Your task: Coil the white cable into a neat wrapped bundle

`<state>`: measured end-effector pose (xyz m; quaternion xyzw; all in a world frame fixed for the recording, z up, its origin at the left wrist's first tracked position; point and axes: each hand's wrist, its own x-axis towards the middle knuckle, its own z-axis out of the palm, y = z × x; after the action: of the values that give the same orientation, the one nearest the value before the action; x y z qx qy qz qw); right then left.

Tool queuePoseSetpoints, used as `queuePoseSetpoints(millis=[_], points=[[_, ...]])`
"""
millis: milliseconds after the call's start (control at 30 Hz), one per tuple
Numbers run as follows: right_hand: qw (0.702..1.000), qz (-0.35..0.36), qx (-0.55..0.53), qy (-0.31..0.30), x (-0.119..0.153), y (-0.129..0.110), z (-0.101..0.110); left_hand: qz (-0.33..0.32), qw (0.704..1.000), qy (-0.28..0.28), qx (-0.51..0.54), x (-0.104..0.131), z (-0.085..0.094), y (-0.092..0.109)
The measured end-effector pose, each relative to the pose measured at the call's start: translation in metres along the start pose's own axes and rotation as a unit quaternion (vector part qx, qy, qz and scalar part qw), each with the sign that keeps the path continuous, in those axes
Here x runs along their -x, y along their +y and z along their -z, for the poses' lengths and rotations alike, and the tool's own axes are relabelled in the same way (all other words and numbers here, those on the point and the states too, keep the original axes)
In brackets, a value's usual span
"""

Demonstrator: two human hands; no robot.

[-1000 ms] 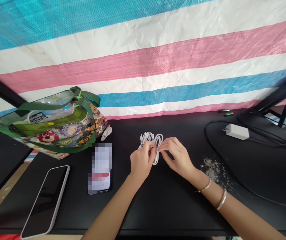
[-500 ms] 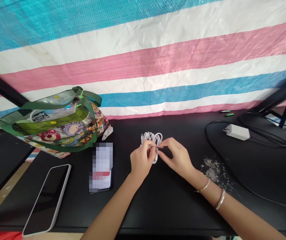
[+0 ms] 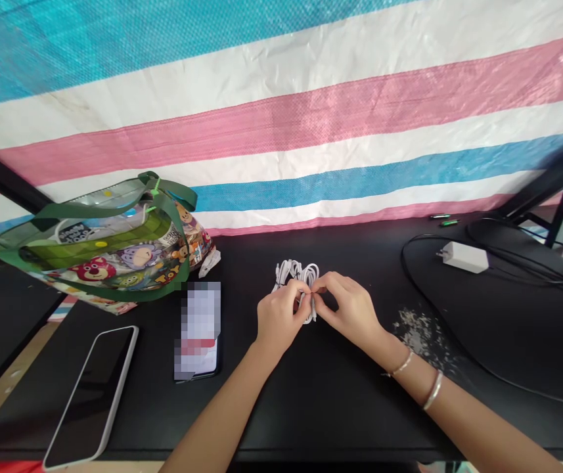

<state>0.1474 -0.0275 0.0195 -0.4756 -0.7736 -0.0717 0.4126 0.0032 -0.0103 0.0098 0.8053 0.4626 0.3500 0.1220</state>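
A coiled white cable (image 3: 290, 270) lies on the black table (image 3: 355, 414) in the middle of the head view. Over its near side, my left hand (image 3: 281, 316) has thumb and index finger pinched together. My right hand (image 3: 347, 307) comes in from the right, its thumb and index finger curved toward the same spot, the index tip meeting the left fingertips. A thin dark tie shows around the coil. Whatever the fingertips pinch is too small to make out, and the hands hide part of the cable.
Left of my hands lie a lit phone (image 3: 201, 322) and a white-edged phone (image 3: 92, 394). Behind them stands a cartoon bag (image 3: 128, 263) with green straps. A white charger (image 3: 465, 257), black cables (image 3: 463, 348) and pale debris (image 3: 422, 334) are at the right. Striped sheeting (image 3: 311, 125) hangs behind.
My fingertips have come closer together over the cable, and the dark strand seen between them earlier no longer shows there. The view has shifted slightly.
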Motion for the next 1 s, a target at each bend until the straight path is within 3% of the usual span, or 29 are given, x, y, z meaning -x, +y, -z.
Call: queuePoseSetpoints(millis=[267,633,1000], points=[[0.999,-0.002,0.024,0.023,-0.0002,-0.0028,-0.0018,-0.015,0.999,-0.015,-0.027,0.0018,-0.0008,-0.0006],[0.997,-0.018,-0.071,-0.034,0.0003,0.0034,-0.0002,0.042,0.998,-0.037,-0.003,-0.0006,0.0001,-0.0005],[0.991,0.008,-0.133,-0.023,0.0004,0.0053,0.0002,0.096,0.991,-0.058,0.076,-0.0007,0.0025,0.0015]])
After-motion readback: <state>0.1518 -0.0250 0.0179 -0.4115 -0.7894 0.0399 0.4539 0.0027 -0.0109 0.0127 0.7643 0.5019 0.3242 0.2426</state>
